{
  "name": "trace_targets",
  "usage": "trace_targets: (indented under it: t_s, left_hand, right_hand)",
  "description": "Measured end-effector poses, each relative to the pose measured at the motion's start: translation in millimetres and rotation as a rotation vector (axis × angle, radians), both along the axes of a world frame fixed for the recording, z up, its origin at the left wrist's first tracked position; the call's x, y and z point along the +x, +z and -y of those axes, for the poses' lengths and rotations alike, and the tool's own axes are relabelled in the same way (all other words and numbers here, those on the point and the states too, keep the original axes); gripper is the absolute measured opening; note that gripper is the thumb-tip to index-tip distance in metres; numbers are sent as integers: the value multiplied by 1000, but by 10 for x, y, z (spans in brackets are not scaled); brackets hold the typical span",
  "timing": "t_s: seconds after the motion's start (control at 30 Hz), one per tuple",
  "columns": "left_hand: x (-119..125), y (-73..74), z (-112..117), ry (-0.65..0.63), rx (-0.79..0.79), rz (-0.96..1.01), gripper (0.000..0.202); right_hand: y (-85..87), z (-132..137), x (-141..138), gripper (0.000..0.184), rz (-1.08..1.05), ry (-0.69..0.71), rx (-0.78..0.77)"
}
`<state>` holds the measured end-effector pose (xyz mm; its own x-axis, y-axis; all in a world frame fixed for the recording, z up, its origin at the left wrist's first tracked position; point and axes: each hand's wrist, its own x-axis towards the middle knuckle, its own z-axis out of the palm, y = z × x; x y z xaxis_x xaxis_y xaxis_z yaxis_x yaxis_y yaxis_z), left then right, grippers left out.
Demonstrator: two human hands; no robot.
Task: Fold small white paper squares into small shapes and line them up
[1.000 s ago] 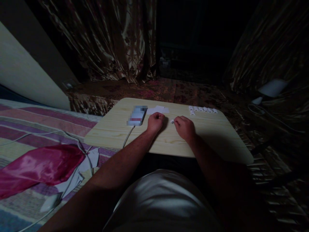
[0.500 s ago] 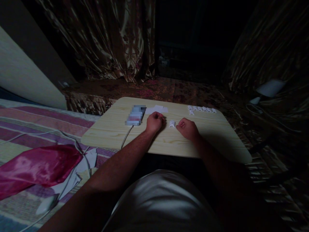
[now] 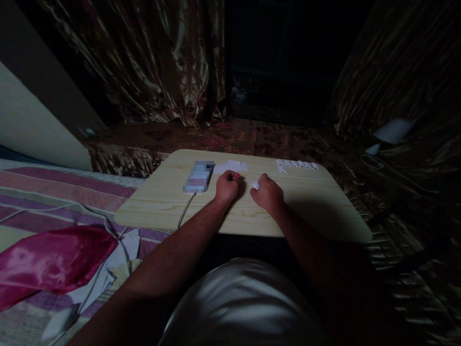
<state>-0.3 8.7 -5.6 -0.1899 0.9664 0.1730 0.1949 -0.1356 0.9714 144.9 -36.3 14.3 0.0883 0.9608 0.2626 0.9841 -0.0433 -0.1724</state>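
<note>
In the head view my right hand (image 3: 268, 192) is closed at the middle of the small table (image 3: 162, 204), thumb and fingers around a small folded white paper piece (image 3: 255, 185). Part of that piece is covered by the fingers. To its left my left hand (image 3: 227, 187) rests on the tabletop with fingers curled in, apart from the piece; nothing shows in it. Just behind the left hand lie flat white paper sheets (image 3: 232, 166). Several similar folded paper pieces (image 3: 296, 164) are lined up at the table's back right, with a single one in front of that row.
A blurred-out phone (image 3: 199, 177) with a white cable (image 3: 185, 209) lies on the table's left. On the striped bed are a shiny pink cloth (image 3: 61, 259), loose papers (image 3: 124, 250) and a white plug-like object (image 3: 61, 322). A lamp (image 3: 392, 130) stands at the right.
My right hand has moved left and closed on the folded paper piece, which lay free between the hands before. My left hand stays nearly in place. The view has shifted slightly.
</note>
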Motion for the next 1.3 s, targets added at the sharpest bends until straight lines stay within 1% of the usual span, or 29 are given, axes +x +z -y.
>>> trace_targets:
  t_s: [0.1,0.17,0.23,0.33,0.43,0.53,0.63,0.73,0.83,0.93,1.13,1.2,1.3]
  left_hand:
    - [-3,-27,2,5,43,-60,10]
    - [-9,-23,31,-19,92,-148,11]
    - [-13,0,78,-65,155,-282,13]
    - [-4,42,139,-93,243,-524,15]
    - [11,43,143,-118,271,-669,19]
    - [16,1,107,-155,251,-721,22]
    - [12,-30,82,-180,266,-757,23]
    - [13,-17,87,-178,268,-767,22]
    - [16,27,107,-171,237,-742,23]
    - [17,62,120,-182,199,-719,22]
    - [19,37,98,-193,249,-775,23]
    - [21,17,83,-186,269,-803,24]
    - [19,-10,59,-188,289,-832,25]
  right_hand:
    - [-20,-1,60,33,-16,1,6]
    - [-30,-4,90,32,-35,15,15]
    - [-41,-11,116,31,-59,34,30]
    - [-61,-26,153,32,-88,54,56]
    - [-88,-45,190,30,-103,81,79]
    - [-120,-63,220,27,-113,101,98]
    - [-143,-69,240,26,-125,110,129]
    - [-146,-63,270,25,-143,112,166]
    - [-140,-65,357,24,-163,88,186]
    - [-140,-102,538,22,-170,17,202]
    - [-138,-312,1105,25,-222,-200,230]
    - [-131,-415,1290,26,-219,-243,241]
    - [-129,-577,1506,28,-223,-272,227]
